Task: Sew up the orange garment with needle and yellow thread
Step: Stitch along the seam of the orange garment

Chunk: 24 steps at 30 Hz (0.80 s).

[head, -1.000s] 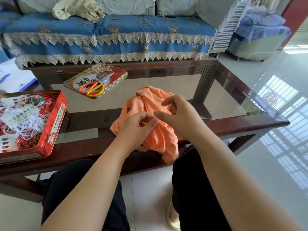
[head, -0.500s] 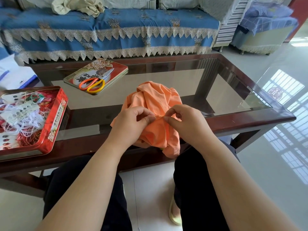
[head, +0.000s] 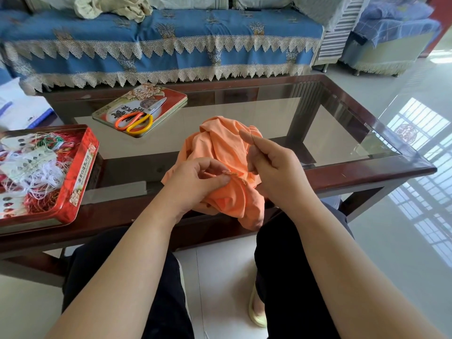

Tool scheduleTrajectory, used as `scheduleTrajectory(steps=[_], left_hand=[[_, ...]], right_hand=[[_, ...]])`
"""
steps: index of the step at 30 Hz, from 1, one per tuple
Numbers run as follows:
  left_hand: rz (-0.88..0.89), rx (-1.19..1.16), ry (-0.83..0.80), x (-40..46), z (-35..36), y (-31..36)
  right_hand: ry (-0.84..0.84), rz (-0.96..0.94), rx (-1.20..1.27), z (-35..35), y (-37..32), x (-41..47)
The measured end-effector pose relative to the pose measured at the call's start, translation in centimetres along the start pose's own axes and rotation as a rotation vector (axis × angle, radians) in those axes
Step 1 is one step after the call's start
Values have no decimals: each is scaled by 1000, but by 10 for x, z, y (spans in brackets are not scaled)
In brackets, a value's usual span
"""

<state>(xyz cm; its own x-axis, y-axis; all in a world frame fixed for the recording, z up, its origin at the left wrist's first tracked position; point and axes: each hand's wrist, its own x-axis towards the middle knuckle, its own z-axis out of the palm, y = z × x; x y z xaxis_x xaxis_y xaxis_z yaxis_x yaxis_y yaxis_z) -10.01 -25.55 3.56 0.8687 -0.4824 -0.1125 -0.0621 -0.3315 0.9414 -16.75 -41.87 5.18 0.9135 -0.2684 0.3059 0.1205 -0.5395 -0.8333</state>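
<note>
The orange garment point(head: 221, 145) lies bunched on the near edge of the glass table, one fold hanging over the edge. My left hand point(head: 195, 184) pinches a puckered seam of the cloth between thumb and fingers. Just to its right, my right hand point(head: 274, 165) is raised a little above the cloth and pinches a thin needle point(head: 252, 139) between thumb and forefinger, its tip pointing up and away. A short frayed bit of thread shows at the seam by my left thumb; the yellow thread itself is too fine to follow.
A red tin point(head: 83, 167) full of tangled threads sits at the table's left. Orange-and-yellow scissors point(head: 137, 119) lie on the tin's lid point(head: 171, 99) farther back. The wood-framed glass table point(head: 342, 143) stretches right. A blue-covered sofa stands behind.
My right hand has lifted up and right from the seam, drawing the needle out of the cloth. The left hand keeps its pinch on the seam.
</note>
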Motion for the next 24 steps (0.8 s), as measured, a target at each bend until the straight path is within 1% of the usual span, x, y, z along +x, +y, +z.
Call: scheduleTrajectory(steps=[2, 4, 5, 8, 13, 24], left_hand=[[-1, -15, 5, 0, -1, -1], [11, -24, 18, 0, -2, -2], [23, -29, 24, 0, -2, -3], [48, -23, 59, 0, -1, -5], [48, -18, 112, 0, 2, -5], [69, 10, 162, -2, 5, -3]], right_hand=[[-23, 9, 80, 1, -2, -5], [-48, 85, 186, 5, -5, -11], [-54, 127, 202, 7, -5, -15], [-51, 204, 107, 11, -1, -26], [16, 163, -119, 19, 7, -33], [23, 145, -138, 18, 10, -34]])
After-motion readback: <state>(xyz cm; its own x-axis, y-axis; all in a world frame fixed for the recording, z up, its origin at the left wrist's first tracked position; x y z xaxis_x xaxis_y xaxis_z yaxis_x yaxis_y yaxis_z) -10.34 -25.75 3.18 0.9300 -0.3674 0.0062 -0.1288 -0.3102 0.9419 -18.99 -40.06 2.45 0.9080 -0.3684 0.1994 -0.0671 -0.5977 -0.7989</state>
